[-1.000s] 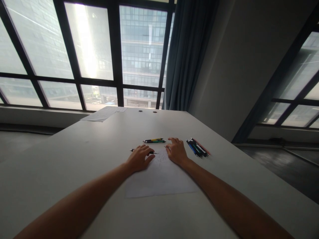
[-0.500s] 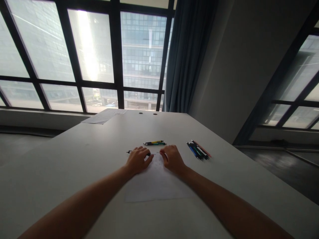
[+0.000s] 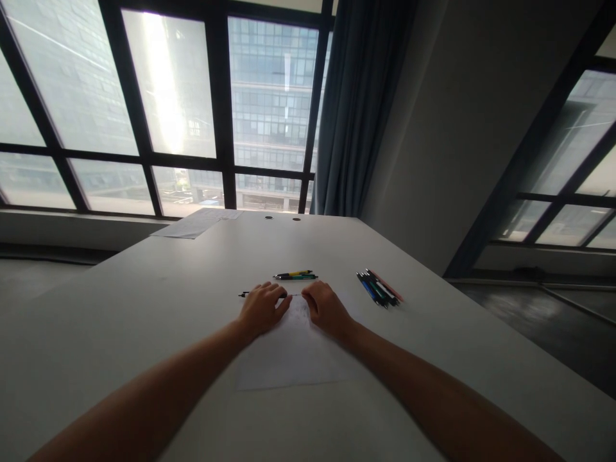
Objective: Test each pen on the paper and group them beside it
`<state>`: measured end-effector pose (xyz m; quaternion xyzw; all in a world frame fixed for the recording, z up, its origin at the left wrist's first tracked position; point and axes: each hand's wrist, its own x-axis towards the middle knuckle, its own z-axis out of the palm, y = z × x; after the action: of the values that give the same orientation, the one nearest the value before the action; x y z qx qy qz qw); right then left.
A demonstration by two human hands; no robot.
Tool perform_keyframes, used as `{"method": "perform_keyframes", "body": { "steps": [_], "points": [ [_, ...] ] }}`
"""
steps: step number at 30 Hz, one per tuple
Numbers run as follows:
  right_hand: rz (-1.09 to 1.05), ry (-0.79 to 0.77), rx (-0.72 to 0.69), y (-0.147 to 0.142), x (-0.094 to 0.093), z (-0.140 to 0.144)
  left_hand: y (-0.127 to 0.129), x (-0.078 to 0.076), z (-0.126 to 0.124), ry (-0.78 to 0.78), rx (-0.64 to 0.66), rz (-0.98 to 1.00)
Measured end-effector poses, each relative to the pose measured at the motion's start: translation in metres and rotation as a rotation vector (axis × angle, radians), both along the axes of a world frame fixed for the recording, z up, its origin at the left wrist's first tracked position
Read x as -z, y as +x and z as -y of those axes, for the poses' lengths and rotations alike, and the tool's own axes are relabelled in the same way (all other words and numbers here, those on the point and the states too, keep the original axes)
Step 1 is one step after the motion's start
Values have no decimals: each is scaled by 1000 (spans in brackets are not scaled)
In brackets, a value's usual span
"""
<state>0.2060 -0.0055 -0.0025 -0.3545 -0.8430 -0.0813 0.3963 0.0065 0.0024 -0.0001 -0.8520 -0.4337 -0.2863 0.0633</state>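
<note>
My left hand (image 3: pixel 262 307) is closed around a dark pen (image 3: pixel 244 294), whose clip end sticks out to the left of the fingers. Opposite it, my right hand (image 3: pixel 325 305) pinches a thin stick (image 3: pixel 298 294), too fine to tell whether it is a refill. The stick lies in line with the pen, in the narrow gap between both hands. Underneath, a white sheet of paper (image 3: pixel 289 366) with faint marks lies on the table. Just beyond the hands rest a yellow-and-black pen (image 3: pixel 296 273) and a green-and-black pen (image 3: pixel 301 278), side by side.
To the right, a bundle of several pens (image 3: pixel 380 290) in blue, green, black, white and reddish lies on the white table (image 3: pixel 192 282). More paper sheets (image 3: pixel 185 226) lie at the far left edge. Two small round discs (image 3: pixel 296 219) sit near the far edge.
My right hand has come closer to my left, so the gap between the thin stick and the pen has closed. The whole view has shifted slightly.
</note>
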Motion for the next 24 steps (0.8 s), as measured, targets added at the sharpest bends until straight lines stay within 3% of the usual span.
{"method": "perform_keyframes", "body": {
  "steps": [12,24],
  "points": [
    [54,-9,-2,-5,-1,3,-4,9,-8,-12,131,31],
    [-98,-58,-162,-4,0,7,-1,7,-3,-41,305,46]
  ]
}}
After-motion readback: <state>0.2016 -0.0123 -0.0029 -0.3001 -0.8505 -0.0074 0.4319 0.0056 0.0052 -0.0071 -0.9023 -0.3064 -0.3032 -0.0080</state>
